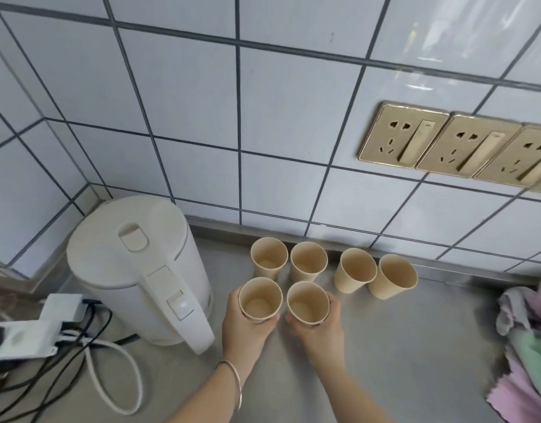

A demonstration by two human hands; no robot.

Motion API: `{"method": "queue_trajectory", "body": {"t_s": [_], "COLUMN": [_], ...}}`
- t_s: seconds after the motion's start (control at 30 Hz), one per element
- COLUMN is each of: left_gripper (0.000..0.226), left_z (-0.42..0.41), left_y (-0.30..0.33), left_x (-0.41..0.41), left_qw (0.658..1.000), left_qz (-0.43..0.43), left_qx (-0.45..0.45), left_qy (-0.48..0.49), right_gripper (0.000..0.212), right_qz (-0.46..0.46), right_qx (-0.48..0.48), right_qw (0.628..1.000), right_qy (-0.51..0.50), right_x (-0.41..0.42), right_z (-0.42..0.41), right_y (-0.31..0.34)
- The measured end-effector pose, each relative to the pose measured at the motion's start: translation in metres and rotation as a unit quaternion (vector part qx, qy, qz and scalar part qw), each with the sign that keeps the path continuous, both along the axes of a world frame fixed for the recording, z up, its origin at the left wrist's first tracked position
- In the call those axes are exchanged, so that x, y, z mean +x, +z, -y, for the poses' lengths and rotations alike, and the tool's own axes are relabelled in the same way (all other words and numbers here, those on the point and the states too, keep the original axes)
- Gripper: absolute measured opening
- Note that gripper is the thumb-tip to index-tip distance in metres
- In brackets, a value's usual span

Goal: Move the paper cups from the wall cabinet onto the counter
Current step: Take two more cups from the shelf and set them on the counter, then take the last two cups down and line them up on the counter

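Left hand (243,323) wraps one paper cup (260,299), right hand (319,326) another (307,302), both upright on counter (400,346) right of kettle (141,270). Four cups (333,270) stand beyond, nearer wall. Release means fingers opening outward.

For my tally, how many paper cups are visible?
6: four in a row by the wall, one in the left hand, one in the right hand.

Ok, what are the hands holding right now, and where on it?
Each holds one paper cup by its side wall: left hand round the front-left cup, right hand round the front-right cup.
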State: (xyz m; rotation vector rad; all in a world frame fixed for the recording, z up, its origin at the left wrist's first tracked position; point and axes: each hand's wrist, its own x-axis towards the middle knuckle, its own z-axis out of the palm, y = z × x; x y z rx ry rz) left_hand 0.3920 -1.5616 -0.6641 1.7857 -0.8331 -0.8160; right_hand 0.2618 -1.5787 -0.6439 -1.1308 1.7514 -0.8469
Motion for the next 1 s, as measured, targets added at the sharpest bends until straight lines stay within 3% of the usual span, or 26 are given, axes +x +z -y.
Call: {"method": "queue_trajectory", "body": {"t_s": [0.33, 0.5, 0.63, 0.77, 1.0], "left_gripper": [0.081, 0.097, 0.078, 0.053, 0.044], "left_z": [-0.004, -0.027, -0.047, -0.063, -0.102], "left_y": [-0.010, -0.007, 0.008, 0.034, 0.095], "left_x": [-0.005, -0.007, -0.012, -0.034, -0.115], "left_qw": [1.000, 0.996, 0.994, 0.996, 0.972], "left_qz": [-0.016, 0.025, 0.045, 0.072, 0.019], "left_qx": [-0.020, 0.086, 0.098, 0.031, -0.003], "left_qy": [0.006, 0.009, 0.017, -0.029, -0.235], "right_gripper": [0.073, 0.072, 0.064, 0.058, 0.049], "right_qz": [-0.008, -0.049, -0.049, -0.051, -0.057], "right_qx": [-0.016, 0.009, 0.020, -0.010, -0.039], "right_qw": [1.000, 0.999, 0.998, 0.992, 0.960], "right_qy": [0.017, -0.001, -0.043, -0.117, -0.272], "right_x": [-0.004, -0.012, -0.019, -0.036, -0.094], "right_z": [-0.005, -0.027, -0.054, -0.088, -0.176], "right_y": [-0.014, -0.013, -0.001, 0.021, 0.070]}}
